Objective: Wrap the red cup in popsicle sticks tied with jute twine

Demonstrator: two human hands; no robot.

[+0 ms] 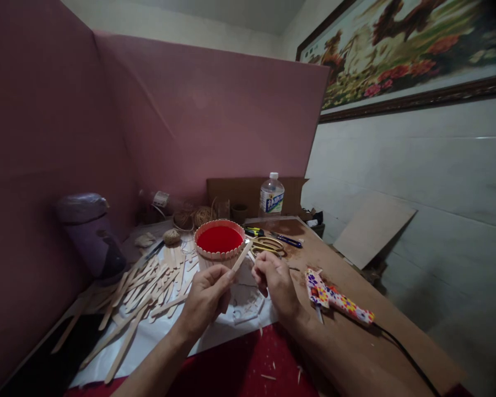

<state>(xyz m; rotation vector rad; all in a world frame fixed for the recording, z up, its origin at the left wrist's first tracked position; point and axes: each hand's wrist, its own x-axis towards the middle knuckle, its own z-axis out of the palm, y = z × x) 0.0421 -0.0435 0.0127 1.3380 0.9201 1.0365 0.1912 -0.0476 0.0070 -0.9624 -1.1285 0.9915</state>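
My left hand (pixel 210 292) is closed, pinching a wooden craft stick (pixel 243 256) between thumb and fingers; the stick points up and to the right. Close beside it, my right hand (pixel 275 278) has its fingers curled in. A small pale sliver shows at its fingertips, too small to name. Just beyond both hands stands a round container (pixel 219 256) with a red inside and craft sticks set upright around its wall. Gold-handled scissors (pixel 268 246) lie on the table behind my right hand.
Many loose craft sticks (pixel 149 289) are heaped on the left. A flower-patterned glue gun (pixel 339 300) with a black cord lies on the right. Behind are a plastic bottle (pixel 271 197), twine balls (pixel 202 215), a utility knife (pixel 254 231) and a blue-handled tool (pixel 287 240). Pink panels enclose the back and left.
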